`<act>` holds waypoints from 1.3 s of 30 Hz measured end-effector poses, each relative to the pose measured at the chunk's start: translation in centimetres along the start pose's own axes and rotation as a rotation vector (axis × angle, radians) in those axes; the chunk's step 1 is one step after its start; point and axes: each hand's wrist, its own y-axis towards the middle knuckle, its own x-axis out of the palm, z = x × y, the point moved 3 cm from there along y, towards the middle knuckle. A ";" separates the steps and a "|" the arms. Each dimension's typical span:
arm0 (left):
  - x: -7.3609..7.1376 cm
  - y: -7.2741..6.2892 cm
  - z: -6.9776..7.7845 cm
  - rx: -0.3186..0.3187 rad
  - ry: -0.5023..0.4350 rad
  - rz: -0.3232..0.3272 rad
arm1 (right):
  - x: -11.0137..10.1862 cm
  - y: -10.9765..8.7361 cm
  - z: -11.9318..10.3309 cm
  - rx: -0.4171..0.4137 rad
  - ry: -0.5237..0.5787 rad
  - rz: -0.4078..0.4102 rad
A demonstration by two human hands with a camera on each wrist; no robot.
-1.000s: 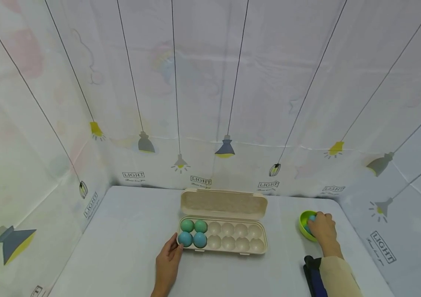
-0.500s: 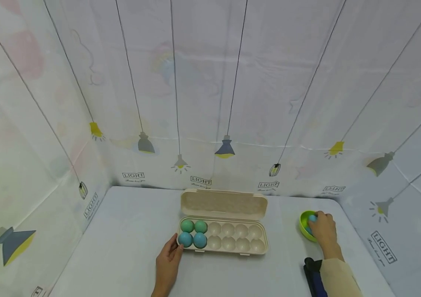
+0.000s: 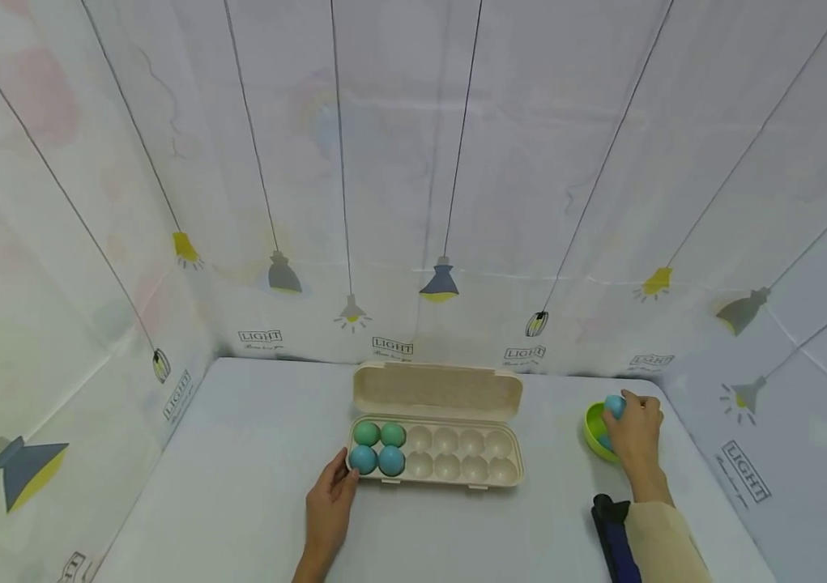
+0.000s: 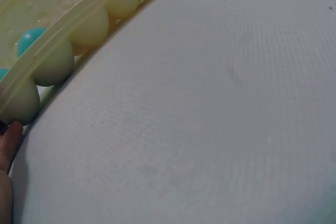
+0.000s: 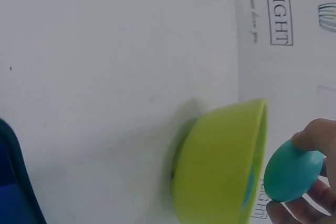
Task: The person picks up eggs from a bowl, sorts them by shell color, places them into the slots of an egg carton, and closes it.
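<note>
Beige plastic-looking egg carton (image 3: 433, 454), long and lidded, on a white table (image 3: 238, 470); used as landmark.

Head view: lid (image 3: 436, 391) lies back behind the carton's cups, leaving all pockets reachable from my side. Two round green eggs (image 3: 365, 432) fill the rear pockets at its left end, two round blue eggs (image 3: 391, 460) the front ones; a row to each colour, perhaps by design. My left hand (image 3: 329, 510) grips the carton's front left corner, fingers lightly curled, I judge to steady it. Well right of the carton, my right hand (image 3: 637, 429) pinches a smooth blue egg (image 3: 614, 406) over a lime-green round bowl (image 3: 592, 429). Another blue egg (image 3: 606, 442) lies inside; the curved wall presumably stops rolling.

Left wrist view: one digit, probably thumb, touches the carton's end cup; most of the hand is out of sight.

Right wrist view: thumb one side of the egg, curled fingers the other, beside the bowl's rim. Fingertip hold likely suits a slick shell.
</note>
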 end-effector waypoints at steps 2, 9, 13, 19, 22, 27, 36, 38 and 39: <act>0.0 0.1 0.1 0.000 -0.004 -0.007 | -0.4 -0.2 -0.8 -0.011 0.021 0.021; -0.1 0.1 0.2 -0.023 0.011 -0.016 | -1.2 -1.3 -3.5 -0.019 0.109 0.091; 0.0 0.0 0.4 -0.029 0.008 -0.016 | -1.2 -2.4 -5.4 -0.036 0.137 0.104; 0.0 -0.1 0.7 -0.028 -0.003 -0.019 | -0.4 -4.7 -8.5 -0.169 0.149 0.165; 0.0 -0.1 0.8 -0.001 0.004 -0.017 | 0.4 -6.1 -9.8 -0.226 0.143 0.173; 0.0 -0.1 1.4 -0.004 0.013 -0.020 | 2.0 -8.3 -11.9 -0.317 0.143 0.149; -0.1 0.0 0.6 -0.016 0.013 -0.033 | 4.8 -12.4 -16.2 -0.551 0.213 0.098; 0.0 0.0 0.6 -0.019 0.011 -0.033 | 5.4 -13.1 -17.3 -0.590 0.234 0.081; 0.0 0.0 0.5 -0.020 0.007 -0.033 | 5.7 -13.5 -17.8 -0.606 0.248 0.068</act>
